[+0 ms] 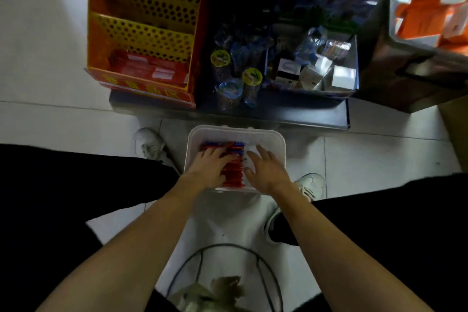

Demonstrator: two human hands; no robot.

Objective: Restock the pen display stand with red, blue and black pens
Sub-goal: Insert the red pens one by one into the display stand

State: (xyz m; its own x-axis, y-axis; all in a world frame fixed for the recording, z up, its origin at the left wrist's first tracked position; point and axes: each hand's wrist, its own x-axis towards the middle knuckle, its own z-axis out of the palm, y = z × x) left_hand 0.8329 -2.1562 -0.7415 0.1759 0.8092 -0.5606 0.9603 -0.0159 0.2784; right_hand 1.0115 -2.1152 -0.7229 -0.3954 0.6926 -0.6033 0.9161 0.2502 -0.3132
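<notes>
A white plastic tub sits on the floor between my feet, holding a stack of red and blue pens. My left hand lies flat on the left side of the pens, fingers spread over them. Beside the stack, my right hand rests inside the tub with its fingers apart, at the pens' right edge. The orange and yellow perforated display stand stands on a low dark shelf ahead, to the left, with red boxes in its front tier. No black pens can be made out.
The low dark shelf also carries small plastic tubs with coloured lids and a clear bin of small boxes. A brown cabinet with orange packets stands at the right. White tiled floor lies all around; my white shoes flank the tub.
</notes>
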